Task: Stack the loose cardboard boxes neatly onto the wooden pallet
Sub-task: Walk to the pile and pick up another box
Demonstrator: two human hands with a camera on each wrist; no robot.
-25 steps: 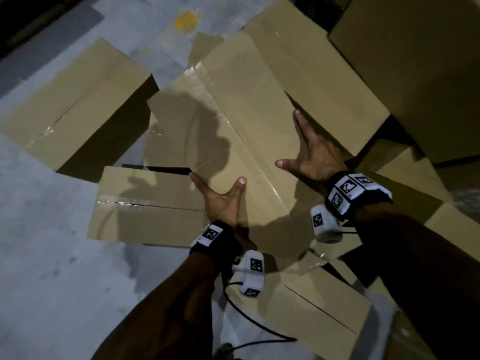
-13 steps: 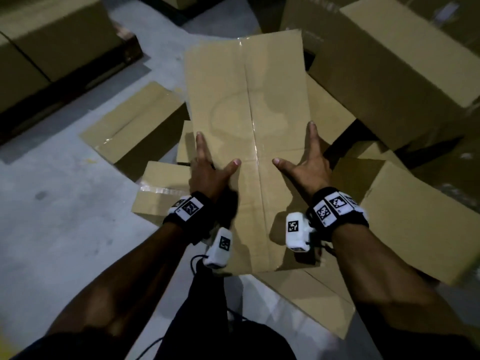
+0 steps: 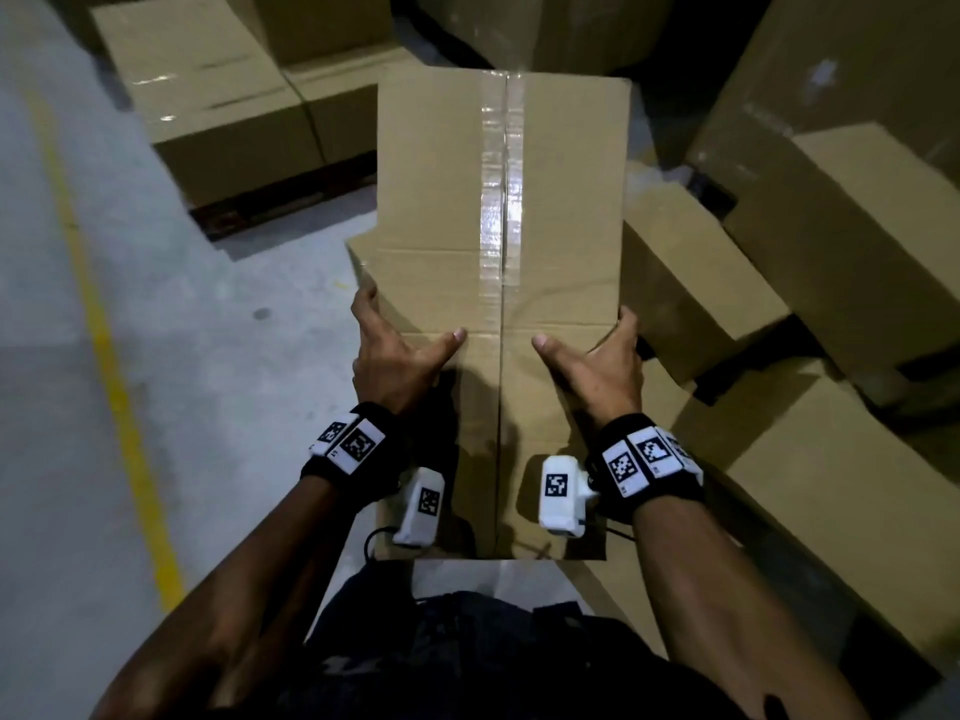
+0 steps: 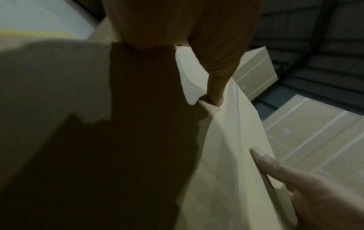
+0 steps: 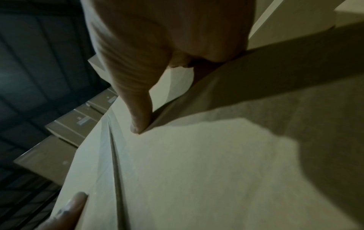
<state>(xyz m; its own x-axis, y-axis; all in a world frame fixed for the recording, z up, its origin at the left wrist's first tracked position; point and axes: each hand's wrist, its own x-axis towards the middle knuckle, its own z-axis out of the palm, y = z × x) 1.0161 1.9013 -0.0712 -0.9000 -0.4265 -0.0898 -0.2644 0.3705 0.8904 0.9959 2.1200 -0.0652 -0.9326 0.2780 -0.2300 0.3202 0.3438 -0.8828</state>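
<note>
I hold a tall taped cardboard box [image 3: 467,226] off the floor in front of me, its taped seam running away from me. My left hand [image 3: 400,350] grips its left edge, thumb flat on the top face, fingers wrapped over the side. On the opposite edge my right hand [image 3: 597,356] grips the same way. The wrist views show the box [image 4: 226,147] [image 5: 197,163] close up, with each thumb lying on its face. A wooden pallet [image 3: 249,210] carrying stacked boxes [image 3: 208,96] lies ahead to the left.
Loose boxes [image 3: 779,485] lie heaped on the right and behind the held one. Taller stacks [image 3: 857,148] rise at the far right. Grey concrete floor [image 3: 182,407] with a yellow line [image 3: 104,330] spreads on the left.
The box has come up off the pile and turned lengthwise toward me. Both hands shifted from lying flat on it to gripping its side edges. My view swung toward the pallet.
</note>
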